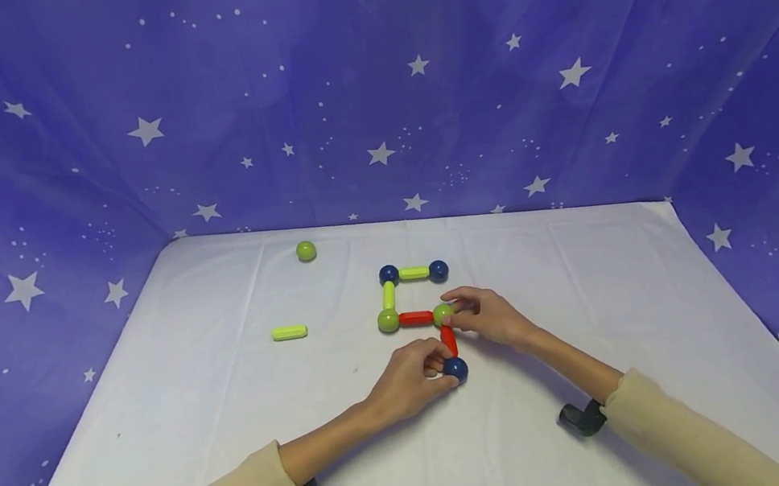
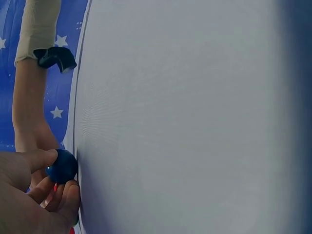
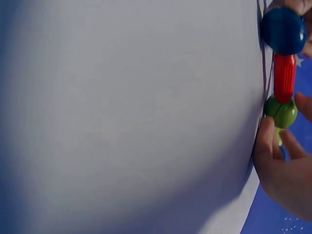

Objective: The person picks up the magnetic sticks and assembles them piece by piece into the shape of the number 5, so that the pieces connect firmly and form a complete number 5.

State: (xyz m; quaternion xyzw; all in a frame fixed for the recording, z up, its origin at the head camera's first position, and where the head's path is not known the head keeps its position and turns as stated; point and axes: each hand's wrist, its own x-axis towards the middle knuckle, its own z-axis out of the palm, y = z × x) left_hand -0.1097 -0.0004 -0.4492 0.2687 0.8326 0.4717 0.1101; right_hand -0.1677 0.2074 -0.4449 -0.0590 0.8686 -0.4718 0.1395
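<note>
My left hand (image 1: 410,380) pinches a dark blue ball (image 1: 456,369) between thumb and fingers. That ball sits at the near end of a red rod (image 1: 449,341). The rod's far end meets a green ball (image 1: 444,315), which my right hand (image 1: 492,316) holds between thumb and fingers. From this green ball a second red rod (image 1: 416,318) runs left to another green ball (image 1: 388,321). A yellow-green rod (image 1: 389,296) leads on to a blue ball (image 1: 389,274), and a further yellow-green rod (image 1: 413,272) joins it to another blue ball (image 1: 439,271).
A loose green ball (image 1: 306,251) lies toward the back left of the white-covered table (image 1: 237,424). Nearer, also on the left, is a loose yellow-green rod (image 1: 289,333). A purple star-patterned cloth (image 1: 322,170) stands behind and at both sides.
</note>
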